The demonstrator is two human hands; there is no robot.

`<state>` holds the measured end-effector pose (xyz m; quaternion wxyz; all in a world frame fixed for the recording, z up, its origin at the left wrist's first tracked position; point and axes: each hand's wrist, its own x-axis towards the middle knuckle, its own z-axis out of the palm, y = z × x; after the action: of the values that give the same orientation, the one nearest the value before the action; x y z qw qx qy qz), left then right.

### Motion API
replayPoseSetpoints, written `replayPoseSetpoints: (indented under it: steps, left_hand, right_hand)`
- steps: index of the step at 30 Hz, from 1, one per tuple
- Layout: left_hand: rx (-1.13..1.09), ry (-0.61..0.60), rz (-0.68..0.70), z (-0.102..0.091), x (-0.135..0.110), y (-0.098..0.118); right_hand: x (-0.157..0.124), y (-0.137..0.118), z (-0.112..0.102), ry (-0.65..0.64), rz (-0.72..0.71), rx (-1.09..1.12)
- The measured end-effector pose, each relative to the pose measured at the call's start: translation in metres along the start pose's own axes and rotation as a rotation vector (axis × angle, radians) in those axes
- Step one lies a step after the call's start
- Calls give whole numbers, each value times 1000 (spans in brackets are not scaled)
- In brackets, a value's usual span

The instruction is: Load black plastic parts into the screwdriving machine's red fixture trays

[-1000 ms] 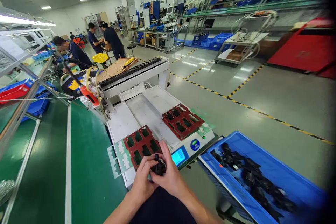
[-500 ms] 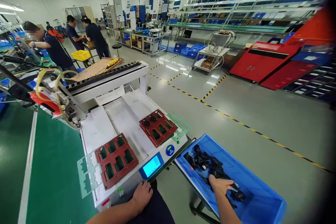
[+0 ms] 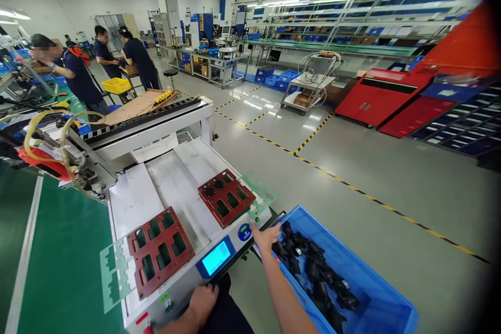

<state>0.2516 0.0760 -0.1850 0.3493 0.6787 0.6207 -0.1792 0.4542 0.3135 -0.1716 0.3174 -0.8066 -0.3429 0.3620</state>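
My right hand (image 3: 266, 237) hangs at the near left rim of a blue plastic bin (image 3: 303, 219), fingers spread and nothing in them. Several black moulded parts (image 3: 313, 269) lie heaped in that bin, a little beyond my fingertips. My left hand (image 3: 202, 305) rests on the front edge of a white dispensing machine (image 3: 176, 276), holding nothing. Close by it are the machine's lit blue display (image 3: 216, 258) and a red fixture plate (image 3: 160, 253) with dark pockets. A second red fixture plate (image 3: 226, 198) sits further back, with pale green stencils (image 3: 259, 193) beside it.
A gantry with a black cable chain (image 3: 144, 120) spans the machine's far end. A green workbench (image 3: 66, 266) runs along the left. Several co-workers (image 3: 80, 73) stand at the back left near a yellow tote (image 3: 116, 85). Yellow-black floor tape (image 3: 352, 188) crosses the grey floor.
My right hand has left the bin's inside and moved to its rim, empty. The black part held in both hands a second ago is gone from them. My left hand stays on the machine's edge.
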Motion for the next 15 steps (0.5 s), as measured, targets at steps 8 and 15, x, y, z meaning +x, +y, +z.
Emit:
replayPoseSetpoints:
  steps: [8,15]
  left_hand:
    - [-376,222,76,-44,-80,-17]
    - [-1244,580,-94,-57,-141,-34]
  right_hand:
    - [-3,9,6,-17,163,-17]
    - [-37,-28,-50,-70,-285,182]
